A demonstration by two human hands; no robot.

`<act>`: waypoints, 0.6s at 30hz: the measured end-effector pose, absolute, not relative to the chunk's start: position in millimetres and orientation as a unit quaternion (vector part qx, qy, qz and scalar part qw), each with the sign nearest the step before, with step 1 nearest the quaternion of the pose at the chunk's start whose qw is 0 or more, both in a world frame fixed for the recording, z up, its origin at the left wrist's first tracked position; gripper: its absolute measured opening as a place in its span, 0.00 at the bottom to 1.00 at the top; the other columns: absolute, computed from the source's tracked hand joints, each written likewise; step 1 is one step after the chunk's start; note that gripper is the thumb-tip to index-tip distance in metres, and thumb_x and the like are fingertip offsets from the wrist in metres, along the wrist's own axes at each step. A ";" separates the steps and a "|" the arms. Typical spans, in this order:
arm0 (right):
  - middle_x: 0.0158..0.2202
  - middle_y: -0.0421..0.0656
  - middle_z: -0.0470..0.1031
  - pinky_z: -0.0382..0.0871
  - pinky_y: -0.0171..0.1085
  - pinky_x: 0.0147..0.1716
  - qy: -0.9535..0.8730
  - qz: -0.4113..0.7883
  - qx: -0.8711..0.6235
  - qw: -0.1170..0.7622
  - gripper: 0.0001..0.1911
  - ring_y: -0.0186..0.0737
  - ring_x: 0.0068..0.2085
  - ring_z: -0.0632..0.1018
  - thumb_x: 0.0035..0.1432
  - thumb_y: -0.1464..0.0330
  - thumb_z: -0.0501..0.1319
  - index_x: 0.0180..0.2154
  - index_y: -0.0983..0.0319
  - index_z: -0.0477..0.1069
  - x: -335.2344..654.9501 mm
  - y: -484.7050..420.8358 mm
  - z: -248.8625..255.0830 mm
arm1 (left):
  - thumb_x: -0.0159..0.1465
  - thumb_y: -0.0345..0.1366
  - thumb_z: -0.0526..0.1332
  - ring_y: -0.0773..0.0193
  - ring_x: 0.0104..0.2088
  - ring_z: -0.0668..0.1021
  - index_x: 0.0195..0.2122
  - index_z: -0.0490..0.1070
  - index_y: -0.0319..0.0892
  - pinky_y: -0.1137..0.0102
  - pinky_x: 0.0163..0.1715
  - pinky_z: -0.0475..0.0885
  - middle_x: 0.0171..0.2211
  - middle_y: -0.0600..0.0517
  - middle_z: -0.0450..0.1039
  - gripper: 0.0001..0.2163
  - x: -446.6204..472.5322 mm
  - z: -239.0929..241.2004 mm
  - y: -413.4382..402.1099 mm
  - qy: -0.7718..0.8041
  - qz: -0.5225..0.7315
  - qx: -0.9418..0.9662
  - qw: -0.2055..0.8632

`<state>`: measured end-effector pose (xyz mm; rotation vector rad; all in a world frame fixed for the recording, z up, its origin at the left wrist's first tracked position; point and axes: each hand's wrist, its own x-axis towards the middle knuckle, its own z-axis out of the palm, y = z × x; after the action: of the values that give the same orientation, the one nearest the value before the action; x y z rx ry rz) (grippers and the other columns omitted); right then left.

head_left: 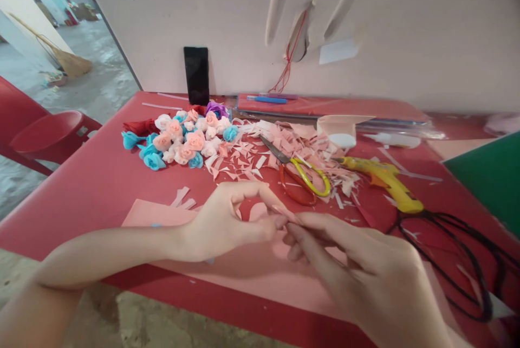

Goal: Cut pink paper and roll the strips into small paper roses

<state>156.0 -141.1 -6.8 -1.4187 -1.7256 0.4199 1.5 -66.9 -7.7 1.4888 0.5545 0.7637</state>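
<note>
Both my hands meet low over the red table (93,185). My left hand (227,220) pinches a small pink paper piece (284,213) between thumb and fingers. My right hand (357,266) comes in from the lower right, its fingertips closed on the same pink piece. Under the hands lies a pink paper sheet (158,212) with a few cut strips. Beyond the fingers lie scissors (300,174) with red and yellow handles among pink paper scraps (260,153).
A cluster of pink, white and blue paper roses (182,139) sits at the back left. A yellow glue gun (390,180) with a black cord (467,261) lies to the right. A black phone (196,74) leans on the wall. A red chair (49,134) stands left.
</note>
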 end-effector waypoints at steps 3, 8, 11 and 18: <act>0.19 0.37 0.74 0.65 0.33 0.18 -0.733 0.046 -0.548 0.401 0.08 0.34 0.17 0.74 0.59 0.71 0.53 0.32 0.58 0.69 157.3 -143.2 -11.3 | 0.53 0.23 0.58 0.71 0.26 0.70 0.26 0.68 0.38 0.75 0.29 0.66 0.24 0.54 0.69 0.04 2.2 -8.3 -67.6 0.241 0.335 0.657 0.631; 0.18 0.37 0.73 0.63 0.32 0.18 -0.757 0.005 -0.535 0.375 0.08 0.33 0.16 0.72 0.59 0.73 0.51 0.32 0.60 0.68 158.0 -142.4 -9.3 | 0.53 0.22 0.58 0.71 0.27 0.70 0.27 0.68 0.38 0.75 0.30 0.65 0.25 0.54 0.69 0.05 2.8 -9.2 -68.7 0.239 0.334 0.667 0.622; 0.17 0.37 0.72 0.62 0.33 0.18 -0.771 -0.030 -0.530 0.351 0.09 0.32 0.14 0.70 0.59 0.74 0.51 0.31 0.60 0.68 158.0 -142.0 -7.4 | 0.54 0.23 0.58 0.71 0.27 0.70 0.27 0.67 0.38 0.74 0.31 0.65 0.25 0.54 0.69 0.04 2.9 -10.6 -68.9 0.234 0.333 0.674 0.617; 0.17 0.37 0.72 0.65 0.32 0.19 -0.757 0.032 -0.542 0.365 0.10 0.33 0.16 0.72 0.58 0.73 0.51 0.30 0.59 0.70 159.2 -141.0 -7.0 | 0.56 0.26 0.58 0.71 0.27 0.69 0.26 0.66 0.38 0.73 0.30 0.64 0.23 0.54 0.67 0.03 3.8 -14.1 -68.2 0.237 0.342 0.668 0.617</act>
<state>159.2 -141.0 -7.0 -1.3924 -1.9453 0.0816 3.8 -68.2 -14.1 1.5384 0.5469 0.7882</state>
